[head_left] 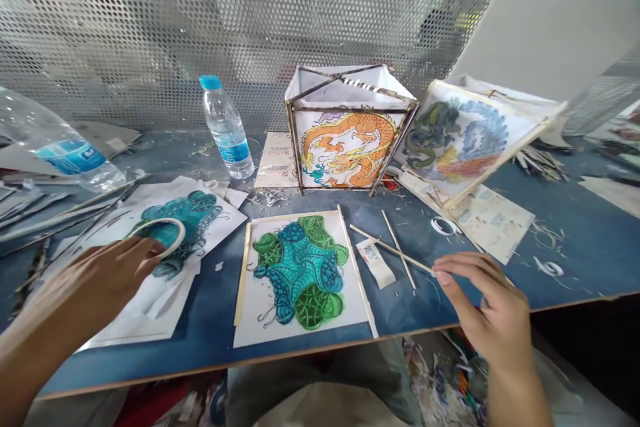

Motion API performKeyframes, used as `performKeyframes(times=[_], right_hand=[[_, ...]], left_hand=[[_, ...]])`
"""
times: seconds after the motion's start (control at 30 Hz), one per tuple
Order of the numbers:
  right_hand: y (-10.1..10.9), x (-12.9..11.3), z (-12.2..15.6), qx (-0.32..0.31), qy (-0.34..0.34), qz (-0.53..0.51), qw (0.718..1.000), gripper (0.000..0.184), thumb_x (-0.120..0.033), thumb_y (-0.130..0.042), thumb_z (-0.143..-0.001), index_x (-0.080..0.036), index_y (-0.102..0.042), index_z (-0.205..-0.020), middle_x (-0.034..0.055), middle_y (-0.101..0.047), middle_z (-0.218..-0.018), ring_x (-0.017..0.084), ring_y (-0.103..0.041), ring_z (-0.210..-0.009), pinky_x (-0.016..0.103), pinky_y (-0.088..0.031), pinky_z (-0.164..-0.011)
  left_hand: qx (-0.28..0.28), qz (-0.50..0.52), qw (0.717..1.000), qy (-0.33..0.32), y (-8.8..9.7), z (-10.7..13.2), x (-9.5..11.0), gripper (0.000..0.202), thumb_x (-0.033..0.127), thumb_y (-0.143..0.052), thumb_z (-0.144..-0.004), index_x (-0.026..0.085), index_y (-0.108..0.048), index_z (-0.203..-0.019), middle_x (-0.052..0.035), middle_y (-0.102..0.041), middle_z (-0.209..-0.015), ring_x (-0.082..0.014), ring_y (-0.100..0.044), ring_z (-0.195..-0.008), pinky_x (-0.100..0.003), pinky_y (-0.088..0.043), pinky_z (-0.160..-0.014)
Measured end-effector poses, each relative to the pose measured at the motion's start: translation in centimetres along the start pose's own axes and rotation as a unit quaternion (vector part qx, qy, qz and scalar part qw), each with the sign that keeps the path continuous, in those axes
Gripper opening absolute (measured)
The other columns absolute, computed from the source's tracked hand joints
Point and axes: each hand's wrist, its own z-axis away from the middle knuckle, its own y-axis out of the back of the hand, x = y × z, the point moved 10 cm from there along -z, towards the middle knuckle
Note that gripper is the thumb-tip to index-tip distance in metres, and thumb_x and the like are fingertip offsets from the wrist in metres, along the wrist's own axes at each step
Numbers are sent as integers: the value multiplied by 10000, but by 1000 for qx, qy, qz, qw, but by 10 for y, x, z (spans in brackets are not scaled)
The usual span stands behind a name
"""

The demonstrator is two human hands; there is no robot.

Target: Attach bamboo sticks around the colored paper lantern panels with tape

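My left hand [113, 277] is closed on the edge of a thin white ring, seemingly a roll of tape [181, 235], over a turtle-like coloured drawing [197, 210] at the left. Thumb and fingertips of my right hand [493, 307] pinch the near end of a thin wooden stick [387, 247]. That stick crosses over a second stick [406, 267] lying on the table. Between my hands is a sheet with a blue and green drawing [300, 273]. A pale wooden strip [243, 273] runs along its left edge, another strip [357, 273] along its right.
A paper lantern with an orange dragon [353, 147] stands at the back, with a second, tilted lantern [455, 137] beside it. One water bottle [227, 133] is upright; another bottle [65, 147] leans at the left. Paper scraps and tape curls [445, 227] lie about the blue table [210, 340].
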Motion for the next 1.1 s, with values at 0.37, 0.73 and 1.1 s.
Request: performKeyframes(times=[0.37,0.73,1.1], right_hand=[[-53,-156,-120,-178,242,-110,948,421,-199,-562,-1048,-190,-525,-1467,117,-529,-1520,211,-591,-1301,380,-524,-1082],[-89,-118,-139,-136,172,-292,931,164,-262,-620,-1032,-249,-719,-1163,12,-780,-1076,118,-732,-974,249,-564,-872],[-130,-93,-119,-221,39,-351,909,229,-263,-662,-998,-254,-716,-1220,15,-776,-1138,124,-726,-994,230,-538,-847]], left_hand=[[11,263,929,-261,73,16,211,91,313,-512,-1048,246,-573,-1045,37,-626,-882,-111,-587,-752,-183,-435,-693],[-106,409,828,-369,36,18,232,266,214,-472,-1055,275,-585,-1288,-11,-717,-1027,-140,-679,-933,-225,-509,-881],[-60,390,807,-439,32,22,245,373,284,-415,-1087,331,-455,-1455,-3,-739,-983,-153,-679,-858,-225,-517,-887]])
